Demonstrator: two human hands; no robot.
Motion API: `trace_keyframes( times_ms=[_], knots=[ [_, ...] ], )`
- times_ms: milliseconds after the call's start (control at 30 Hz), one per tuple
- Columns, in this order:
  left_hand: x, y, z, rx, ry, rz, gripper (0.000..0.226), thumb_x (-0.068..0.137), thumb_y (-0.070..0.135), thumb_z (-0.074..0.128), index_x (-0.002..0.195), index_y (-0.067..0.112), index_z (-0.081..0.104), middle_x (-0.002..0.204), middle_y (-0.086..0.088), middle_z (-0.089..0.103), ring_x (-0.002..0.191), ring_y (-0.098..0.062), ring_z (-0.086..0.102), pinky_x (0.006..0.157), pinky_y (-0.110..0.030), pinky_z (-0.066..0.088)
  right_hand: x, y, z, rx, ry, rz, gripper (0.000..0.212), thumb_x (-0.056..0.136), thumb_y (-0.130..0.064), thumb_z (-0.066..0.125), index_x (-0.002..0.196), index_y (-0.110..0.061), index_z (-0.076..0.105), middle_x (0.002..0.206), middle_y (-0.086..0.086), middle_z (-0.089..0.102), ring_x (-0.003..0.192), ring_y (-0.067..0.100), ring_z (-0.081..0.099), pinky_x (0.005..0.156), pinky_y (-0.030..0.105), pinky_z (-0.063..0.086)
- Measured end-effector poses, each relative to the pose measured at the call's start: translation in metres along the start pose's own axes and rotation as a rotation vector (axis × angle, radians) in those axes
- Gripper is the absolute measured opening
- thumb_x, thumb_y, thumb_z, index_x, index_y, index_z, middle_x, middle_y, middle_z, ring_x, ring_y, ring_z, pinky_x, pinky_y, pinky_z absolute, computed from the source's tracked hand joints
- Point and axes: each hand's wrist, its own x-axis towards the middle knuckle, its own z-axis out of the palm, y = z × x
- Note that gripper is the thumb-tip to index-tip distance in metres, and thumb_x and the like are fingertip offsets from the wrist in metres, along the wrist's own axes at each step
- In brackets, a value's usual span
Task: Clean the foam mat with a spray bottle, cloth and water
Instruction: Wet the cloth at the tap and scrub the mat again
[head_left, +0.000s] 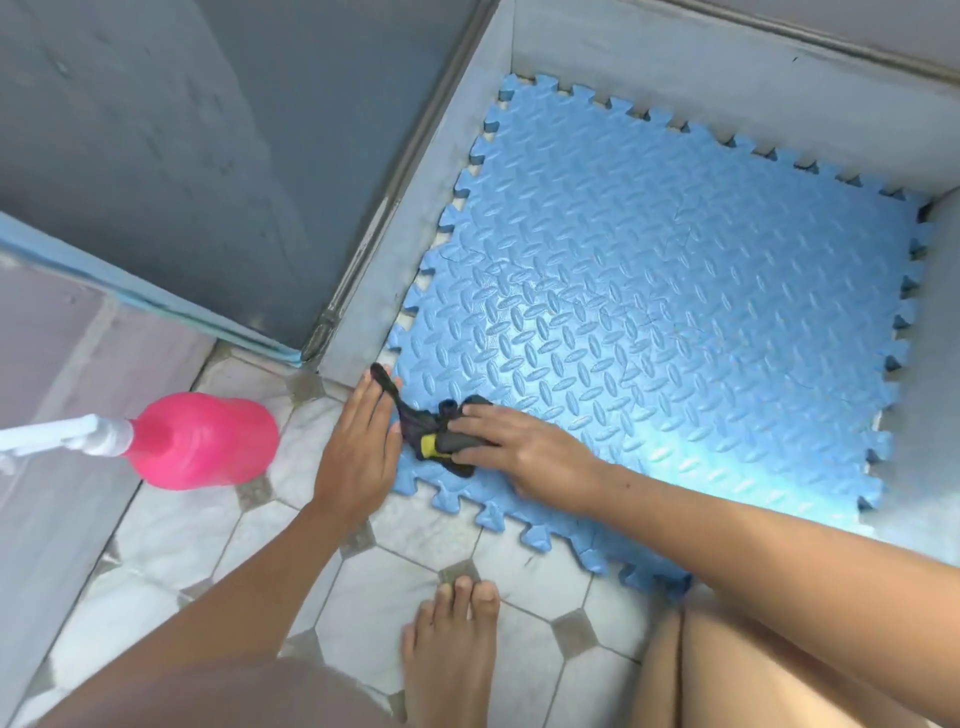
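Looks to be early in the wiping. Grips a bunched dark cloth with a yellow patch (422, 428) under the right hand (524, 452), pressed onto the near corner of the blue interlocking foam mat (675, 291). Lays the left hand (356, 447) flat just beside it, straight fingertips touching the cloth's tail. Leaves the pink plastic spray bottle with a white nozzle (202, 441) unheld on the tiled floor (156, 545), outward of the left hand. Probably still has the wide stretch of mat beyond both hands to wipe; cannot tell whether it is wet.

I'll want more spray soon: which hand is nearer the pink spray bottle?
Left. The left hand lies beside the spray bottle, not touching; the right hand holds the cloth farther off.
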Motion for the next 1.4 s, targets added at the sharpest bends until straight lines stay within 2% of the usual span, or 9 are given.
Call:
trace_keyframes(
  times_ms=[67, 167, 433, 567, 733, 900, 1133, 1267, 1400],
  knots=[
    [0.0, 0.001, -0.002, 0.02, -0.001, 0.022, 0.053, 0.106, 0.021, 0.033, 0.153, -0.002, 0.037, 0.163, -0.015, 0.032, 0.156, -0.029, 0.02, 0.125, -0.047, 0.022, -0.034, 0.01, -0.011, -0.041, -0.059, -0.077, 0.039, 0.107, -0.011, 0.035, 0.128, -0.017, 0.068, 0.151, 0.005, 0.053, 0.146, 0.027, 0.042, 0.12, 0.036, 0.035],
    [0.001, -0.003, -0.002, 0.056, 0.003, 0.019, 0.054, 0.106, 0.024, 0.035, 0.154, 0.0, 0.037, 0.165, -0.012, 0.03, 0.156, -0.026, 0.02, 0.125, -0.047, 0.024, -0.067, 0.061, -0.054, -0.099, -0.008, 0.047, 0.046, 0.095, -0.002, 0.05, 0.134, -0.021, 0.066, 0.154, 0.001, 0.05, 0.147, 0.023, 0.041, 0.12, 0.037, 0.036],
    [0.019, 0.031, -0.013, 0.027, 0.106, -0.007, 0.038, 0.096, 0.016, 0.052, 0.129, -0.001, 0.06, 0.142, -0.016, 0.054, 0.133, -0.035, 0.051, 0.111, -0.046, 0.042, -0.076, 0.158, -0.129, -0.096, 0.705, 1.13, 0.038, 0.093, -0.005, 0.05, 0.122, -0.014, 0.072, 0.146, 0.011, 0.056, 0.132, 0.032, 0.054, 0.11, 0.025, 0.033],
    [0.066, 0.066, -0.006, -0.081, 0.095, 0.153, 0.042, 0.098, 0.015, 0.053, 0.138, 0.002, 0.056, 0.154, -0.014, 0.045, 0.147, -0.03, 0.037, 0.122, -0.043, 0.03, -0.032, 0.098, -0.087, -0.049, 0.552, 0.841, 0.03, 0.094, -0.01, 0.061, 0.118, -0.02, 0.075, 0.142, 0.003, 0.06, 0.131, 0.026, 0.055, 0.109, 0.033, 0.041],
    [0.17, 0.08, -0.008, -0.097, 0.118, 0.064, 0.047, 0.103, 0.021, 0.051, 0.147, 0.005, 0.047, 0.161, -0.013, 0.036, 0.153, -0.029, 0.026, 0.126, -0.04, 0.018, -0.05, 0.065, -0.064, -0.081, 0.157, 0.29, 0.048, 0.086, 0.004, 0.061, 0.127, -0.021, 0.069, 0.147, 0.003, 0.056, 0.137, 0.025, 0.051, 0.111, 0.033, 0.044],
    [0.24, 0.072, 0.001, -0.031, -0.015, 0.008, 0.058, 0.106, 0.04, 0.038, 0.156, 0.011, 0.036, 0.168, -0.012, 0.022, 0.157, -0.028, 0.013, 0.128, -0.043, 0.009, -0.128, 0.147, -0.128, -0.174, 0.298, 0.696, 0.042, 0.095, -0.002, 0.059, 0.127, -0.027, 0.069, 0.149, -0.004, 0.054, 0.135, 0.023, 0.053, 0.105, 0.043, 0.05],
    [0.235, 0.067, 0.022, 0.072, 0.012, 0.014, 0.061, 0.107, 0.045, 0.027, 0.16, 0.015, 0.025, 0.169, -0.009, 0.019, 0.158, -0.024, 0.007, 0.129, -0.046, 0.005, -0.174, 0.243, -0.189, -0.132, 0.922, 1.531, 0.042, 0.098, -0.006, 0.049, 0.139, -0.003, 0.058, 0.153, 0.021, 0.043, 0.141, 0.036, 0.042, 0.118, 0.031, 0.028],
    [0.236, 0.07, 0.022, 0.081, 0.019, 0.009, 0.059, 0.107, 0.041, 0.031, 0.16, 0.015, 0.027, 0.169, -0.008, 0.018, 0.158, -0.024, 0.007, 0.129, -0.046, 0.006, -0.068, 0.258, -0.177, -0.093, 0.952, 1.333, 0.046, 0.09, -0.002, 0.045, 0.132, -0.002, 0.063, 0.149, 0.025, 0.045, 0.136, 0.04, 0.044, 0.116, 0.034, 0.03],
    [0.237, 0.07, 0.022, 0.066, 0.018, 0.012, 0.058, 0.107, 0.039, 0.034, 0.16, 0.015, 0.027, 0.17, -0.007, 0.017, 0.158, -0.022, 0.006, 0.129, -0.045, 0.006, 0.077, 0.236, -0.161, 0.048, 0.744, 0.996, 0.043, 0.093, 0.001, 0.049, 0.132, -0.008, 0.066, 0.151, 0.017, 0.047, 0.139, 0.036, 0.041, 0.116, 0.035, 0.029]
  ],
)
